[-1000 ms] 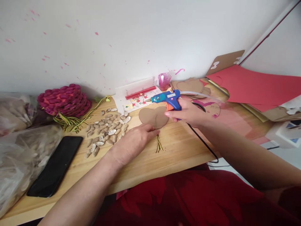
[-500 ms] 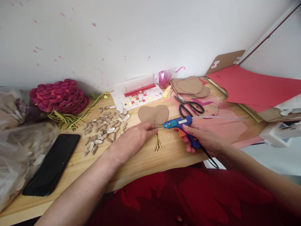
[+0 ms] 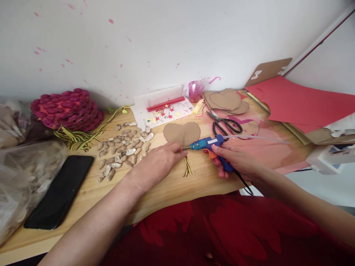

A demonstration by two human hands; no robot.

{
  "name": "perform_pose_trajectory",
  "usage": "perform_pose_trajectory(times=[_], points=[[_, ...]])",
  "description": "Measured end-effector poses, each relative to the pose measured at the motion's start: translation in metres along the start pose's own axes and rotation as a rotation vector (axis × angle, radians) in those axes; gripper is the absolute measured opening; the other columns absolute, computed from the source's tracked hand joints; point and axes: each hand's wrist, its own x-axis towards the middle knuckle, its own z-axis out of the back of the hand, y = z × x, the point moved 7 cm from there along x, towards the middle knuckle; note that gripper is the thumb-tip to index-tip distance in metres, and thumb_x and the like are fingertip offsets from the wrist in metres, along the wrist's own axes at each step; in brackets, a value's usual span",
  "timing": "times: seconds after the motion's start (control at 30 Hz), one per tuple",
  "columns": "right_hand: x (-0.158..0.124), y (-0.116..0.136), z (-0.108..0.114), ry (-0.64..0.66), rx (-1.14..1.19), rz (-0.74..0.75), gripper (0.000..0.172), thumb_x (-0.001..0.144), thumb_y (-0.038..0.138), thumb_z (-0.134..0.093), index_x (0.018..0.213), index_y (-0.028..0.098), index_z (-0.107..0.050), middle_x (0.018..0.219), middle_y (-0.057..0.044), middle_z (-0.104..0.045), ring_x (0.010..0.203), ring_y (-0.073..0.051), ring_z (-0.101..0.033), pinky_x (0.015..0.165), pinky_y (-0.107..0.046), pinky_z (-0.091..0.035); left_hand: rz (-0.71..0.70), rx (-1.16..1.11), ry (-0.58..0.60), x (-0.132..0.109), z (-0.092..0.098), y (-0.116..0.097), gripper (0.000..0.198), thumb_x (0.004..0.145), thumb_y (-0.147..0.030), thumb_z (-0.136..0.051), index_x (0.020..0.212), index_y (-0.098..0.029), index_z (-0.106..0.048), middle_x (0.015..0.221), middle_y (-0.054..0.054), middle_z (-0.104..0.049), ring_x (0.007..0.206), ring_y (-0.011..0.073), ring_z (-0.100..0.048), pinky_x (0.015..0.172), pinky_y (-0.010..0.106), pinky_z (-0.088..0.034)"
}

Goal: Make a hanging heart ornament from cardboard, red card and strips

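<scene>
My left hand (image 3: pixel 161 160) has its fingers pressed together at the lower edge of a heart-shaped piece of cardboard (image 3: pixel 173 133), closed on a small bunch of thin green stems (image 3: pixel 188 168). The stem ends fan out below the fingers, and one thin stem runs up over the heart. In my right hand (image 3: pixel 235 160) is a blue hot glue gun (image 3: pixel 212 142) with an orange trigger and a clear glue stick out of its back. Its nozzle points left and reaches the left fingertips; whether it touches the stems is hidden.
Black scissors (image 3: pixel 224 125) lie just behind the glue gun. Peanuts (image 3: pixel 122 146) are spread to the left, near a black phone (image 3: pixel 59 192) and plastic bags (image 3: pixel 24 184). Behind stand stacked pink pieces (image 3: pixel 66 109), paper with stars (image 3: pixel 163 111), a pink cup (image 3: pixel 195 91) and cardboard hearts (image 3: pixel 226 101).
The glue gun has shifted slightly left, its nozzle now closer in at my left fingertips. My left hand keeps its hold on the stems. The camera view has moved a little.
</scene>
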Motion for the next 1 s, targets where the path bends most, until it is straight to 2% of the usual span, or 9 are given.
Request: perform_pose_trajectory(times=[0.57, 1.0], points=[[0.002, 0.009, -0.003, -0.071, -0.077, 0.045, 0.016, 0.100, 0.034, -0.052, 0.092, 0.020, -0.054, 0.062, 0.005, -0.054, 0.039, -0.010, -0.057, 0.037, -0.021, -0.037, -0.035, 0.059, -0.010, 0.000, 0.000, -0.004, 0.035, 0.107, -0.032, -0.037, 0.128, -0.026, -0.064, 0.123, 0.007, -0.068, 0.113, 0.0242, -0.064, 0.095, 0.033, -0.048], [0.008, 0.014, -0.004, -0.077, -0.056, 0.037, 0.022, 0.105, 0.031, -0.048, 0.087, 0.019, -0.055, 0.061, 0.005, -0.053, 0.037, -0.008, -0.055, 0.035, -0.017, -0.036, -0.065, 0.081, -0.001, 0.000, 0.001, -0.007, 0.036, 0.107, -0.030, -0.036, 0.129, -0.026, -0.064, 0.126, 0.008, -0.066, 0.116, 0.0252, -0.063, 0.097, 0.036, -0.047]])
